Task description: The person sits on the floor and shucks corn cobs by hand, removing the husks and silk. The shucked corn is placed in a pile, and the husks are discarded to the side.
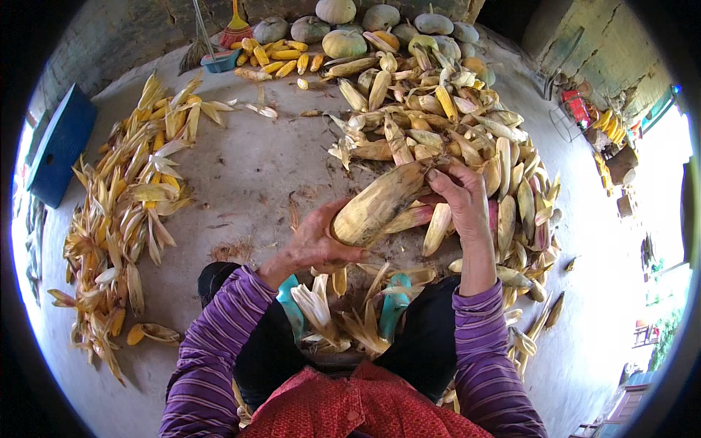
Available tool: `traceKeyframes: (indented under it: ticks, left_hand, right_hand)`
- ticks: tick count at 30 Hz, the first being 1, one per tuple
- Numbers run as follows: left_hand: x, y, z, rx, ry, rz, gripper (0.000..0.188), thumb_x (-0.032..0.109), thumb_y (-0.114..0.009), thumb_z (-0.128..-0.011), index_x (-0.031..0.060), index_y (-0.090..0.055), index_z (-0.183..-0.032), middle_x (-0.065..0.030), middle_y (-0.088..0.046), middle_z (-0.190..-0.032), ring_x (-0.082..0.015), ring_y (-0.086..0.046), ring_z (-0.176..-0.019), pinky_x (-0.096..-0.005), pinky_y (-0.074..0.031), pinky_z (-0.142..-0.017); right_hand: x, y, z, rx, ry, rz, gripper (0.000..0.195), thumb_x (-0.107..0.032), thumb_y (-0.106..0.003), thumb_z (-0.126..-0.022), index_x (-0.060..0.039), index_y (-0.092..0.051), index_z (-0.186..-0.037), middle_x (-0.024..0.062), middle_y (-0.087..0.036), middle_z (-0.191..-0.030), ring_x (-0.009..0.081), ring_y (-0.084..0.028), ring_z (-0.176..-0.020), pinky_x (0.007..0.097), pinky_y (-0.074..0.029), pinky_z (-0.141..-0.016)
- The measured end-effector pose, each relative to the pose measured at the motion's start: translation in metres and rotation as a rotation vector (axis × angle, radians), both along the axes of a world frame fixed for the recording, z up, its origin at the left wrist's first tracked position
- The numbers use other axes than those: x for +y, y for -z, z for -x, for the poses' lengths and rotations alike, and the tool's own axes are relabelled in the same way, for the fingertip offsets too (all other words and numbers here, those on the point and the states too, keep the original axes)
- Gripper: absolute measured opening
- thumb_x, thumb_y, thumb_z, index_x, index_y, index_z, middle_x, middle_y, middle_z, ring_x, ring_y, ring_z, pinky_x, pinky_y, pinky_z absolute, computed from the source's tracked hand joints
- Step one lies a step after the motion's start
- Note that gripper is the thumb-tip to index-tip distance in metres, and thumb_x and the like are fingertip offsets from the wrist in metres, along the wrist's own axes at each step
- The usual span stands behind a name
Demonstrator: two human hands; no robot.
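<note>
An ear of corn in its dry husk (378, 208) is held in front of me above the floor. My left hand (323, 241) grips its thick lower end, while the fingers of my right hand (457, 189) pinch the narrow, darkened tip. A large pile of unhusked corn (427, 131) lies beyond and to the right of my hands. To the left stretches a heap of corn with husks peeled back (126, 191), some yellow kernels showing. Loose husks (317, 306) lie between my feet.
Bare yellow cobs (285, 55) lie at the back beside pumpkins (344, 44). Near them are a blue dustpan (220, 61) and a red-and-yellow broom (236, 30). A blue board-like object (61, 145) stands at the far left. A metal-framed object (564, 65) leans by the right wall.
</note>
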State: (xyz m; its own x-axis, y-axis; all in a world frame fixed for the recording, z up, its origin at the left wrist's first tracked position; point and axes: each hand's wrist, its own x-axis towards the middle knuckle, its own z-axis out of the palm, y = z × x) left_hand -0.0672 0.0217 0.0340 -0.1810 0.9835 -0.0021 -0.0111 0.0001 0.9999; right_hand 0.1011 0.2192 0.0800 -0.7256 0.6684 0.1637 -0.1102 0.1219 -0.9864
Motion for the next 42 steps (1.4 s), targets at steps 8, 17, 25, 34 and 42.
traceKeyframes:
  ticks: [8,17,25,34,42]
  left_hand:
    - [0.002,0.001,0.003,0.694,-0.229,-0.109,0.077,0.032,-0.083,-0.057,-0.0008,-0.053,-0.12,-0.0137,-0.06,-0.102,-0.025,-0.058,-0.094,-0.0379,-0.046,-0.086]
    - [0.011,-0.023,-0.014,-0.128,-0.258,-0.147,0.066,0.024,-0.079,-0.07,-0.0006,-0.049,-0.123,-0.0108,-0.059,-0.113,-0.0185,-0.058,-0.101,-0.0319,-0.049,-0.086]
    - [0.032,0.003,0.0,-0.489,-0.318,-0.304,0.061,0.037,-0.062,-0.088,-0.0008,-0.043,-0.132,-0.0119,-0.059,-0.117,-0.0195,-0.06,-0.103,-0.032,-0.048,-0.09]
    - [0.041,0.025,0.052,-0.522,-0.889,-0.219,0.045,0.03,-0.073,-0.078,-0.0084,-0.059,-0.096,-0.0095,-0.062,-0.083,-0.0166,-0.057,-0.069,-0.0334,-0.049,-0.058]
    - [0.002,0.034,0.136,-0.705,-1.088,-0.175,0.053,0.036,-0.076,-0.073,-0.0059,-0.059,-0.1,-0.0132,-0.06,-0.083,-0.0238,-0.06,-0.073,-0.038,-0.049,-0.061]
  right_hand:
    - [0.01,0.021,0.011,0.033,0.11,-0.15,0.012,-0.012,-0.064,-0.083,-0.0003,-0.063,-0.085,-0.0009,-0.063,-0.075,0.0054,-0.055,-0.061,0.0224,-0.046,-0.056]
    - [-0.012,0.029,0.043,0.188,0.061,0.541,0.018,-0.015,-0.06,-0.091,-0.003,-0.06,-0.104,0.0065,-0.064,-0.087,0.0103,-0.058,-0.069,0.0234,-0.048,-0.052]
    - [-0.055,0.01,0.06,0.426,-0.197,0.72,0.016,-0.021,-0.053,-0.097,-0.011,-0.049,-0.108,0.0077,-0.064,-0.093,0.0081,-0.048,-0.053,0.0209,-0.037,-0.044]
    - [-0.118,0.033,0.064,0.096,-0.232,0.876,0.012,-0.019,-0.048,-0.097,-0.0107,-0.052,-0.105,-0.0001,-0.047,-0.069,0.005,-0.033,-0.047,0.0203,-0.03,-0.045]
    - [-0.192,0.06,-0.094,-0.192,-0.073,0.947,0.014,-0.023,-0.051,-0.096,-0.01,-0.052,-0.1,-0.0047,-0.034,-0.06,0.007,-0.032,-0.046,0.0218,-0.028,-0.044]
